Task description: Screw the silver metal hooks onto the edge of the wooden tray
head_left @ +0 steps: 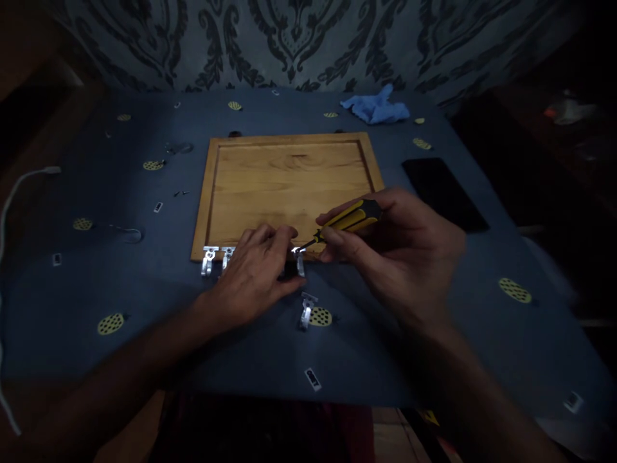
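A wooden panel (289, 186) with a raised frame lies flat on the table. Silver metal hooks (209, 260) sit along its near edge, partly covered by my left hand (255, 270). That hand rests over the edge, its thumb and index finger around the rightmost hook (299, 262) on the panel, steadying it. My right hand (400, 247) is closed on a yellow and black screwdriver (349, 220), tilted down to the left. Its tip meets the plate of that same hook; any screw there is too small to make out. One loose hook (307, 311) lies on the cloth in front.
A blue patterned tablecloth (144, 283) covers the table. A black phone-like slab (444, 193) lies to the right, and a crumpled blue cloth (376, 107) at the back. Small dark screws (181, 193) lie left of the panel. A white cable (19, 183) runs down the left side.
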{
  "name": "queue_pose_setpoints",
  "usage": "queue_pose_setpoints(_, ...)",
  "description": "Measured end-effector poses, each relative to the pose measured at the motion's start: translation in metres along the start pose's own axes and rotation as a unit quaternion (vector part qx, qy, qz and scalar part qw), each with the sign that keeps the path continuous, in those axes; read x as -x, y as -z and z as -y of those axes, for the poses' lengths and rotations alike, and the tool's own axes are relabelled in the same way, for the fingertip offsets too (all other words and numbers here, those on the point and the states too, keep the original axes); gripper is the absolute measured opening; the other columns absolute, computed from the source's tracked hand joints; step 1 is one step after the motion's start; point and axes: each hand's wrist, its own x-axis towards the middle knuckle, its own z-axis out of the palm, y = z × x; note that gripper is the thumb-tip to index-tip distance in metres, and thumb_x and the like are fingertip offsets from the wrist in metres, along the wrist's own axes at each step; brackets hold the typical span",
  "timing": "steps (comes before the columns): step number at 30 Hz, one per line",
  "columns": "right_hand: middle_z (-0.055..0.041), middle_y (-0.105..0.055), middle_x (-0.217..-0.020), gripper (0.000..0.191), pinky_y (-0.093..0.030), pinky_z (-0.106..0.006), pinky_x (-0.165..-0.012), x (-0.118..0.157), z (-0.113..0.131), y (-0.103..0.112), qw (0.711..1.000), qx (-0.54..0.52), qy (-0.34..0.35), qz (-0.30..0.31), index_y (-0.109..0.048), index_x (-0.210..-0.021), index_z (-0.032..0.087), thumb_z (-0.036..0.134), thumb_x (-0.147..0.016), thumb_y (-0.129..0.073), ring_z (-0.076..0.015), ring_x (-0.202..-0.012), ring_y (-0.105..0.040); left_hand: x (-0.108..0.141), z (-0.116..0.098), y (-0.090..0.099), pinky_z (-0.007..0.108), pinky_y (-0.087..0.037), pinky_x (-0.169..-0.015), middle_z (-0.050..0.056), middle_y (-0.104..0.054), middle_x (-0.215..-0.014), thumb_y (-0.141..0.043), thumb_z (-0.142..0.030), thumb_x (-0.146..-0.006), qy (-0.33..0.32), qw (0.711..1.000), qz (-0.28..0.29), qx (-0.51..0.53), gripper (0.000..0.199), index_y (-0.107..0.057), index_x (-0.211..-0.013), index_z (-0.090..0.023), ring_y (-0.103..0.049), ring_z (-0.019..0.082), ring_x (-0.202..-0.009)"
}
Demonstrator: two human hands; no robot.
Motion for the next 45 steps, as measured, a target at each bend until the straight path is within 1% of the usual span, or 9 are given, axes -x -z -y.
queue_pose_setpoints(6, 0.0006, -0.078, -0.097, 0.017, -0.062, -0.027, -0.061, -0.001, 0.004, 0.009, 0.998, 0.024, 0.003, 0.058, -0.076, -0.106, 0.027, 0.026, -0.089, -0.076, -0.012, -0.061, -0.072, 0.0, 0.0, 0.0, 0.043, -0.047, -0.094, 0.007, -0.066, -0.109, -0.081, -0.029, -0.084, -0.001, 1.0, 0.004, 0.006, 0.054, -0.05, -0.126, -0.018, -0.058, 0.03, -0.11)
queue_pose_setpoints(10, 0.0, -0.078, -0.096, 0.008, -0.059, -0.026, -0.054, 0.0, 0.001, 0.012, 0.998, 0.042, 0.011, 0.044, -0.076, -0.094, 0.025, 0.026, -0.087, -0.079, -0.0111, -0.057, -0.069, 0.0, -0.001, 0.0, 0.043, -0.047, -0.094, 0.007, -0.066, -0.108, -0.081, -0.028, -0.084, -0.001, 1.0, 0.001, 0.015, 0.053, -0.05, -0.126, -0.017, -0.058, 0.03, -0.11)
queue_pose_setpoints(14, 0.0015, -0.075, -0.087, 0.011, -0.056, -0.027, -0.049, -0.001, -0.001, 0.009, 0.998, 0.049, 0.027, 0.035, -0.073, -0.087, 0.025, 0.03, -0.083, -0.083, -0.0123, -0.056, -0.067, 0.0, -0.002, 0.001, 0.042, -0.047, -0.094, 0.006, -0.066, -0.107, -0.082, -0.026, -0.083, 0.007, 1.0, 0.005, 0.021, 0.048, -0.052, -0.12, -0.019, -0.058, 0.03, -0.111)
queue_pose_setpoints(17, 0.0029, -0.072, -0.08, 0.016, -0.057, -0.028, -0.05, 0.0, -0.001, 0.007, 0.998, 0.045, 0.026, 0.019, -0.074, -0.087, 0.027, 0.032, -0.079, -0.086, -0.0133, -0.057, -0.066, 0.0, -0.002, 0.001, 0.043, -0.048, -0.093, 0.006, -0.066, -0.106, -0.081, -0.026, -0.083, 0.01, 1.0, 0.003, 0.019, 0.048, -0.052, -0.121, -0.02, -0.058, 0.029, -0.11)
queue_pose_setpoints(19, 0.0025, -0.073, -0.081, 0.015, -0.059, -0.029, -0.052, 0.001, -0.001, 0.005, 0.999, 0.043, 0.029, -0.003, -0.074, -0.085, 0.027, 0.031, -0.078, -0.087, -0.0143, -0.06, -0.068, 0.001, -0.001, 0.0, 0.043, -0.048, -0.093, 0.006, -0.065, -0.106, -0.081, -0.027, -0.083, 0.009, 1.0, 0.001, 0.018, 0.05, -0.052, -0.123, -0.019, -0.058, 0.029, -0.109)
queue_pose_setpoints(22, 0.0024, -0.075, -0.088, 0.013, -0.061, -0.028, -0.054, 0.003, -0.001, 0.003, 0.995, 0.017, 0.053, -0.077, -0.075, -0.087, 0.028, 0.023, -0.08, -0.085, -0.014, -0.062, -0.07, 0.001, 0.0, 0.0, 0.044, -0.048, -0.094, 0.006, -0.065, -0.108, -0.08, -0.029, -0.084, 0.009, 1.0, 0.004, 0.017, 0.052, -0.051, -0.126, -0.018, -0.058, 0.03, -0.109)
queue_pose_setpoints(25, 0.0033, -0.074, -0.087, 0.011, -0.06, -0.026, -0.049, 0.004, 0.0, 0.003, 0.989, -0.021, 0.071, -0.126, -0.076, -0.088, 0.029, 0.022, -0.082, -0.082, -0.0113, -0.054, -0.067, 0.002, 0.001, 0.0, 0.045, -0.048, -0.095, 0.006, -0.066, -0.109, -0.078, -0.031, -0.086, 0.004, 1.0, 0.003, 0.016, 0.05, -0.051, -0.126, -0.019, -0.059, 0.03, -0.11)
queue_pose_setpoints(32, 0.002, -0.074, -0.085, 0.01, -0.062, -0.028, -0.053, 0.006, 0.003, 0.006, 0.996, 0.034, 0.024, -0.08, -0.075, -0.088, 0.029, 0.027, -0.082, -0.083, -0.0131, -0.056, -0.068, 0.002, 0.0, 0.0, 0.046, -0.048, -0.095, 0.008, -0.065, -0.112, -0.08, -0.031, -0.086, 0.009, 1.0, 0.001, 0.015, 0.052, -0.05, -0.126, -0.02, -0.059, 0.031, -0.11)
queue_pose_setpoints(45, 0.0025, -0.074, -0.085, 0.014, -0.062, -0.028, -0.054, 0.006, -0.007, 0.003, 0.998, 0.01, 0.022, -0.061, -0.075, -0.089, 0.028, 0.027, -0.08, -0.086, -0.0129, -0.055, -0.068, 0.002, 0.001, -0.001, 0.045, -0.049, -0.094, 0.008, -0.065, -0.11, -0.081, -0.03, -0.084, -0.008, 1.0, -0.003, 0.004, 0.053, -0.05, -0.126, -0.018, -0.059, 0.031, -0.11)
